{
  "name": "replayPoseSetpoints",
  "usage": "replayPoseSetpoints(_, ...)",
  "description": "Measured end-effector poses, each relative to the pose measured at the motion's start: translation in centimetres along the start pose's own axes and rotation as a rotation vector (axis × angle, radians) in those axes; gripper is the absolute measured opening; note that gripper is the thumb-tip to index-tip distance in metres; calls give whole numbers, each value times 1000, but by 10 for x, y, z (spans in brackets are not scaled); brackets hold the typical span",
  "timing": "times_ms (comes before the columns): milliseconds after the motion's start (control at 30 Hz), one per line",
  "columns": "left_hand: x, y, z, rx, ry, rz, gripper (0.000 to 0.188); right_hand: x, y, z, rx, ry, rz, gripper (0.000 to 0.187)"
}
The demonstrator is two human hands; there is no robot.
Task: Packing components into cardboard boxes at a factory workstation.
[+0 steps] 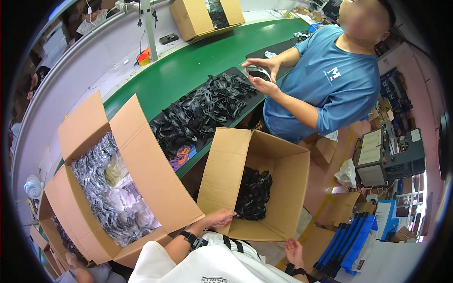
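Note:
An open cardboard box [283,226] stands in front of me, with a pile of black plastic parts [254,194] at its bottom. My left hand [221,218] is closed on the near left edge of this box, beside its folded-out flap [224,165]. At the near right corner, my right hand [294,252] has its fingers curled up against the box edge; exactly how they grip it is hard to see. To my left is a second open cardboard box [155,188], filled with clear-bagged parts [113,193].
A co-worker in a blue shirt [325,80] stands across, holding a dark curved part with a pale rim [258,72]. Black parts [207,104] are heaped on the green bench [198,54]. A closed carton [193,19] sits behind. Blue bins [349,240] flank my right.

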State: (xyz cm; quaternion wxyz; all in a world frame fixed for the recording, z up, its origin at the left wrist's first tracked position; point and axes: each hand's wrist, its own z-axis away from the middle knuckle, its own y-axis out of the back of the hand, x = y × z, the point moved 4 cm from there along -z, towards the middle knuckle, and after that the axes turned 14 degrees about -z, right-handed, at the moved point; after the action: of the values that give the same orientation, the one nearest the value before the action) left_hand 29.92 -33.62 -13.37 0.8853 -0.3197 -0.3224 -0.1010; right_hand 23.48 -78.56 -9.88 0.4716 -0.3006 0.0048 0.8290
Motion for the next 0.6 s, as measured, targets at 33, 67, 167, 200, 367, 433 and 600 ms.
replayPoseSetpoints(33, 1, 0, 1, 9, 18, -18, 49, 2, 1, -1, 7, -2, 19, 19)
replayPoseSetpoints(67, 3, 0, 1, 17, 38, -35, 49, 3, 1, -2, 15, -5, 38, 19)
replayPoseSetpoints(167, 2, 4, 2, 6, 30, -12, 49, 3, -2, -11, 5, -8, 55, 19)
replayPoseSetpoints(200, -5, 8, -6, -14, 68, 82, 48, -2, -5, -25, 20, -3, 53, 19)
replayPoseSetpoints(367, -4, 8, -13, 41, 95, 78, 47, 4, -11, -9, -37, -28, 36, 19)
replayPoseSetpoints(433, -4, -6, -5, -75, 41, 52, 47, 2, -2, 2, 80, -3, 75, 17)
replayPoseSetpoints(600, -22, -3, -10, -16, 113, 74, 47, 4, -1, 8, -76, -37, -12, 16)
